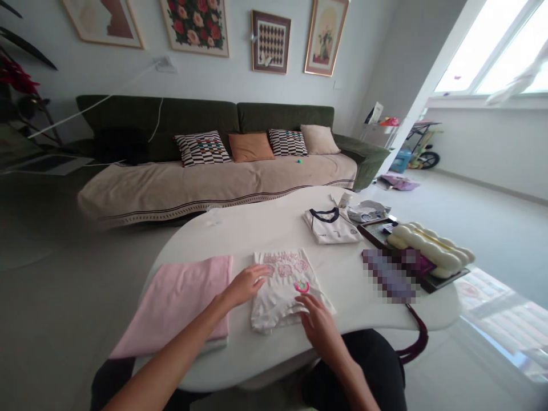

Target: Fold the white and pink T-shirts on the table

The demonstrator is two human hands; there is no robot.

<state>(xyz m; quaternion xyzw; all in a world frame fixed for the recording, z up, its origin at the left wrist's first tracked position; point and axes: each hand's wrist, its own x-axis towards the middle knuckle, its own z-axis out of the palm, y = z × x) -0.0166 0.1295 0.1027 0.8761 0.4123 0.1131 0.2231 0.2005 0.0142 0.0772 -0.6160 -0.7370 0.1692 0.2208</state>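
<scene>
A white garment (278,297) with pink print and a small rainbow patch lies folded into a rough rectangle on the white table (257,228). My left hand (246,283) is at its left edge, palm down, fingers stretched over the cloth. Over the lower right part, near the rainbow, is my right hand (315,317), its fingers loosely bent and apart. Neither hand grips the fabric. Pink folded cloth (184,297) lies to the left, partly behind my left forearm, with a paler layer showing beneath. Farther back on the right is a folded white shirt (333,226) with a dark collar.
At the table's right, a dark tray (445,279) bears a cream, puffy tissue box cover (432,245). A crumpled silvery packet (369,211) and a small white bottle (345,200) stand near it. Behind the table runs a green sofa (205,123) with several cushions.
</scene>
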